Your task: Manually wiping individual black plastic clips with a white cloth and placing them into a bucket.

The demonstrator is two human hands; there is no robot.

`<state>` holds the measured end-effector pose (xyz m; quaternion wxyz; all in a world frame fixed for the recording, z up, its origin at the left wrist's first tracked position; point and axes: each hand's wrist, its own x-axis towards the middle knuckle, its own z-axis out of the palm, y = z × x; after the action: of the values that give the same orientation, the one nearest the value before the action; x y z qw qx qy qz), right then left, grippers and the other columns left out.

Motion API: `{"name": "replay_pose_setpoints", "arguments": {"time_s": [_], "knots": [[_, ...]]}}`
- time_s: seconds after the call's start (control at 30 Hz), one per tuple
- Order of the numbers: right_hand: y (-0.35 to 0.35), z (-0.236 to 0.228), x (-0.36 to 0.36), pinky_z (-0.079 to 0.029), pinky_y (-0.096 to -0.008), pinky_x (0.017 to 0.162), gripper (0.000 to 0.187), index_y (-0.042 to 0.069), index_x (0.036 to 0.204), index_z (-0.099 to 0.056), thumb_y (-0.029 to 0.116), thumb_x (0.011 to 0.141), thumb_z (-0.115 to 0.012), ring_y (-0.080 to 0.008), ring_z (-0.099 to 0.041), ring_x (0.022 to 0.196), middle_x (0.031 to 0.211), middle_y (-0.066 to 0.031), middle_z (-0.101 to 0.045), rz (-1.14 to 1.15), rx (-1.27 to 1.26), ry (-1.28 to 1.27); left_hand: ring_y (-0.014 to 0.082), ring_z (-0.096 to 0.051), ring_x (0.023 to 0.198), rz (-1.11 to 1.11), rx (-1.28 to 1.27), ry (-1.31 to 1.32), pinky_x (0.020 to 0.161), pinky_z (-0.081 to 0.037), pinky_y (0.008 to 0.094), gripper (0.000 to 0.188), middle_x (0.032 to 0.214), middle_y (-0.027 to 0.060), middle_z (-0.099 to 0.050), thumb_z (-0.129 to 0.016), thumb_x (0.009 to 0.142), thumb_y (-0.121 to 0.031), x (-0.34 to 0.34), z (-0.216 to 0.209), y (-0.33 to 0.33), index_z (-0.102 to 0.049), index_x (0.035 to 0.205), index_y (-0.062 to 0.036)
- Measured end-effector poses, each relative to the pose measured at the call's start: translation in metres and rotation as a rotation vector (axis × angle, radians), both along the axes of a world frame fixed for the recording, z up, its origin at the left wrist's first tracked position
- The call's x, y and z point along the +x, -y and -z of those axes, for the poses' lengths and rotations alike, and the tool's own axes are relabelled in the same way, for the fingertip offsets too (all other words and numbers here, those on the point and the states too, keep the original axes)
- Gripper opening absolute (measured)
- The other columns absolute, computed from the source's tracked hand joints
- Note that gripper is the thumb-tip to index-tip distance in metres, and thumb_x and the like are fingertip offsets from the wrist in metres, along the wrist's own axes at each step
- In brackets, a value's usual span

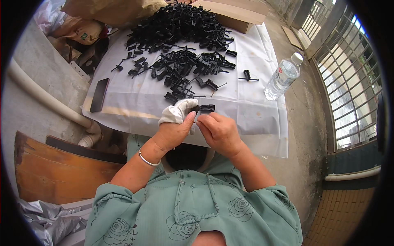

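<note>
Near the front edge of the table, a small black plastic part (207, 108) with a thin stem is held between my two hands. My left hand (180, 117), in a white glove that leaves the thumb bare, pinches its left end. The bare fingers of my right hand (217, 128) are closed at its lower side, on a thin bit that I cannot make out well. Just beyond my hands lies a loose cluster of similar black parts (178, 67), and behind it rises a large heap of them (176, 24). One single part (247, 75) lies apart on the right.
A white sheet (254, 119) covers the table. On its right stands a clear water bottle (283, 77) with a white cap; on its left lies a dark phone (99, 95). An open cardboard box (234, 14) sits at the back. Left of the table runs a pipe (45, 96).
</note>
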<state>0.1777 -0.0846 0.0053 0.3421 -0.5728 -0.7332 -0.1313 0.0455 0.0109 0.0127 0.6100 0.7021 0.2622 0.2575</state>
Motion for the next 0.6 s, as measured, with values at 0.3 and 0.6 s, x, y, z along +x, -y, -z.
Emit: {"name": "replay_pose_setpoints", "arguments": {"time_s": [0.3, 0.6], "knots": [[-0.007, -0.001, -0.005, -0.034, -0.0241, 0.049, 0.019, 0.001, 0.079, -0.053, 0.017, 0.089, -0.056, -0.0068, -0.039, 0.056, 0.058, 0.0012, -0.044, -0.109, -0.295, -0.922, 0.0087, -0.054, 0.074, 0.043, -0.062, 0.072, 0.064, -0.049, 0.0238, 0.026, 0.091, 0.0053, -0.059, -0.054, 0.084, -0.005, -0.017, -0.002, 0.008, -0.055, 0.109, 0.0015], [-0.008, 0.016, -0.019, -0.036, -0.0278, 0.051, 0.024, 0.001, 0.072, -0.051, 0.015, 0.091, -0.05, -0.0113, -0.038, 0.055, 0.058, -0.0042, -0.043, -0.1, -0.283, -0.957, 0.0315, -0.06, 0.085, -0.145, 0.76, -0.004, 0.076, -0.049, 0.034, 0.025, 0.094, 0.0183, -0.061, -0.057, 0.076, -0.003, -0.012, -0.002, 0.018, -0.058, 0.101, 0.0024]]}}
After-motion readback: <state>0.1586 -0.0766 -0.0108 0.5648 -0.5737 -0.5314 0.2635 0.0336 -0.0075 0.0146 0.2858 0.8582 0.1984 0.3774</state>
